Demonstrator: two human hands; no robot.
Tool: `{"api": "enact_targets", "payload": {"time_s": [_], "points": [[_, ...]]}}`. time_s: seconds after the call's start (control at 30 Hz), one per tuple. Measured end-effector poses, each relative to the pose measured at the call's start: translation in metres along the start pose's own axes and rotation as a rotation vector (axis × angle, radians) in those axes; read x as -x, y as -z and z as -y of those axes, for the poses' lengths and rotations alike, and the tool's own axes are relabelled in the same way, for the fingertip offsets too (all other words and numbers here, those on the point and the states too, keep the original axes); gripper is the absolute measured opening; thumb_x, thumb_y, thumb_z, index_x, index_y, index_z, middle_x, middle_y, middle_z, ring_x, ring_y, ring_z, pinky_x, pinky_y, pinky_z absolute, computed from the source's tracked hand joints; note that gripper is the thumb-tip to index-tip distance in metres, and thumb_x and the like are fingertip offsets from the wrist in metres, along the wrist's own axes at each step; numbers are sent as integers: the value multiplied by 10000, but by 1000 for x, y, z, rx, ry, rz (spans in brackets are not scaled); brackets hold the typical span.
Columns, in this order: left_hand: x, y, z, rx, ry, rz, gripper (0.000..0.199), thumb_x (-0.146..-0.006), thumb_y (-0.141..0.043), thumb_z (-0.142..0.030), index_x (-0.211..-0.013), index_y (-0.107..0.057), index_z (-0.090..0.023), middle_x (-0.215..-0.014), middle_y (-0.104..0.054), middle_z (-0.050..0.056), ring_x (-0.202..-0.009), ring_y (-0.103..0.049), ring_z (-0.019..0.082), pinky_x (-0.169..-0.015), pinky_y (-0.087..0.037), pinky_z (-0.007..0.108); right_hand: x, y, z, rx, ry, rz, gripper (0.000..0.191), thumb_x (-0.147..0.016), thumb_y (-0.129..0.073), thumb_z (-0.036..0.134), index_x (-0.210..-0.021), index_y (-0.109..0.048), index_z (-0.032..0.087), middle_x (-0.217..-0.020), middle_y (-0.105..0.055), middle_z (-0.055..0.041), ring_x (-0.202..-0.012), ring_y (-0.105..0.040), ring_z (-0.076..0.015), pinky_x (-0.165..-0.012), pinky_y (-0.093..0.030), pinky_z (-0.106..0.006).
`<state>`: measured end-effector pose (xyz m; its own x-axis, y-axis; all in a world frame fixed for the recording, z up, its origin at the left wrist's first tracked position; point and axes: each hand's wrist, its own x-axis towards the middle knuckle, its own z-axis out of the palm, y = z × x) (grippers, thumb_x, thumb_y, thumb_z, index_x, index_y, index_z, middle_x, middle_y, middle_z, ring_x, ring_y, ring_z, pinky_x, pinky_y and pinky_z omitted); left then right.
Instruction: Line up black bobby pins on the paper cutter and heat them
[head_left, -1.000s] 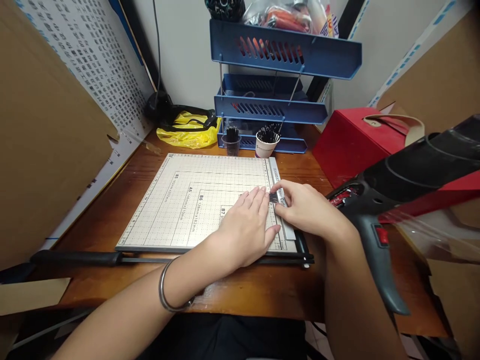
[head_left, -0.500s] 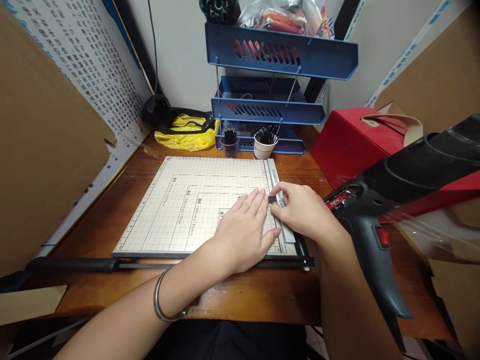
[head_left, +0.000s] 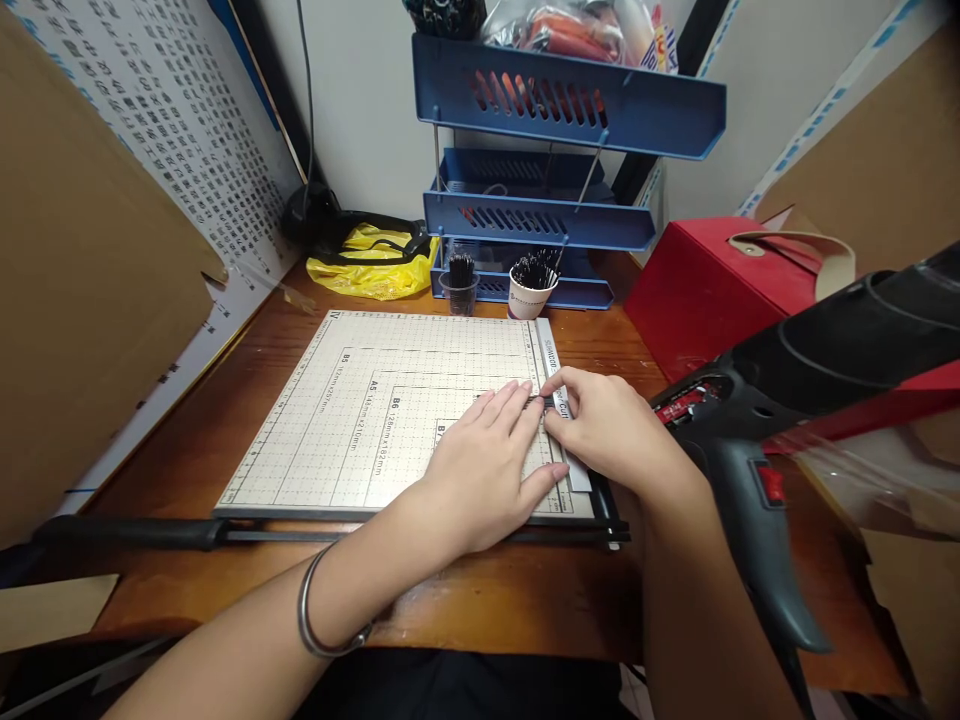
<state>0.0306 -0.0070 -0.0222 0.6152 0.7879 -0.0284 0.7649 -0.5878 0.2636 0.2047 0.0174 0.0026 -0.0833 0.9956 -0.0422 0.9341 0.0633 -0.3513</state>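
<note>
A paper cutter (head_left: 300,420) with a gridded cream board lies on the desk in front of me. My left hand (head_left: 484,465) rests flat on the board, fingers together and stretched out, thumb apart. At the grey edge guide (head_left: 550,345) on the board's right side, my right hand (head_left: 611,425) has thumb and forefinger bent together. They pinch a small bunch of thin black strips (head_left: 547,402), whose other part disappears under my left fingertips. Along the board's near edge runs the cutter's blade arm with its black handle (head_left: 131,532), lowered.
Behind the board stand a clear cup (head_left: 460,302) and a paper cup (head_left: 530,300), both full of thin black strips. Blue tray shelves (head_left: 570,95), a yellow bag (head_left: 367,270) and a red box (head_left: 705,280) are farther back. A black heat gun (head_left: 772,400) juts in from the right.
The view has shifted slightly. Both hands keep nearly the same place on the board, with the right fingers still at the black strips.
</note>
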Motion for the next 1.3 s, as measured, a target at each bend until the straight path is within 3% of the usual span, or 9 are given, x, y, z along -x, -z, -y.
{"api": "enact_targets", "payload": {"time_s": [0.2, 0.53, 0.87, 1.13, 1.3], "points": [[0, 2, 1, 22, -24, 10, 785, -1075, -285, -620, -1660, -247, -98, -1747, -205, 90, -1633, -132, 290, -1340, -138, 460, 2, 1, 0, 4, 4, 8, 263, -866, -567, 308, -1068, -733, 276, -780, -682, -31, -702, -578, -213, -644, -329, -316], [-1, 2, 3, 17, -47, -23, 776, -1070, -302, -632, -1624, -340, -90, -1724, -268, 111, -1620, -188, 314, -1323, -189, 484, 2, 3, -2, -59, 24, -22, 259, -847, -574, 281, -1058, -722, 254, -738, -656, -24, -665, -564, -201, -629, -320, -312], [-1, 2, 2, -17, -47, -17, 796, -1071, -266, -639, -1636, -311, -80, -1721, -279, 105, -1623, -173, 314, -1327, -157, 483, 1, 6, -6, -292, -91, -296, 236, -844, -523, 222, -965, -725, 234, -654, -584, 9, -654, -538, -191, -653, -365, -323], [-1, 1, 2, -28, -55, -20, 798, -1067, -271, -649, -1635, -322, -91, -1723, -261, 108, -1621, -181, 324, -1324, -167, 498, -2, 3, -6, -303, -37, -197, 220, -841, -531, 231, -941, -726, 231, -597, -532, 27, -614, -517, -177, -626, -343, -311], [-2, 1, 0, -48, -57, -38, 778, -1072, -276, -634, -1628, -344, -93, -1720, -280, 106, -1614, -203, 337, -1320, -175, 495, -2, 3, -7, -307, -45, -205, 223, -860, -521, 258, -934, -729, 227, -596, -527, 27, -603, -504, -174, -626, -347, -312]]}}
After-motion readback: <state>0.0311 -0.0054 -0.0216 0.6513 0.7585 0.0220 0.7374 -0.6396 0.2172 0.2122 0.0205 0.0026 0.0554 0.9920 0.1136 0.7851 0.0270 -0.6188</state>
